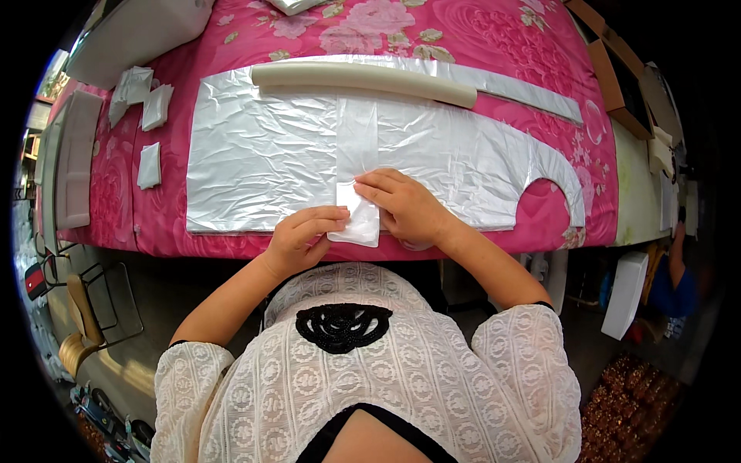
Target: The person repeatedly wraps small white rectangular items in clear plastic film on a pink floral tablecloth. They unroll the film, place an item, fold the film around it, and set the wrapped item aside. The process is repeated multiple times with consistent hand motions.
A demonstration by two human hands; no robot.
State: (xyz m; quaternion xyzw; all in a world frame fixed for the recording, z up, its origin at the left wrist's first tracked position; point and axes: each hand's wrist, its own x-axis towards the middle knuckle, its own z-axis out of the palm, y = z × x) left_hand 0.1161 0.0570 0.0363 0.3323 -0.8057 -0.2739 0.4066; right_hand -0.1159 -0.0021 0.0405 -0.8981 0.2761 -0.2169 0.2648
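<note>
In the head view, a small white folded plastic bag (356,220) is seen at the near edge of a counter draped in a pink floral cloth (540,69); it rests on a wide, crinkled silvery plastic sheet (262,154) with a curved cut-out at its right end, and a clear strip of the same bag runs up the middle of that sheet. The left hand (299,239) is curled at the bag's left edge, its fingers (324,220) closed in a pinch on that edge; the right hand (405,204) is laid over the bag's upper right corner, its fingers (374,184) bent and pressed down on the plastic, nothing lifted. A long cream foam roll (363,79) is laid across the far edge of the silvery sheet, with a narrow silver strip (532,92) extending from beneath it to the right; several small white folded packets (143,104) are scattered on the cloth to the left, well apart from the hands. A white lace top with a black embroidered patch is worn by the person; a white block (625,293) is seen low at the right, beside the counter.
</note>
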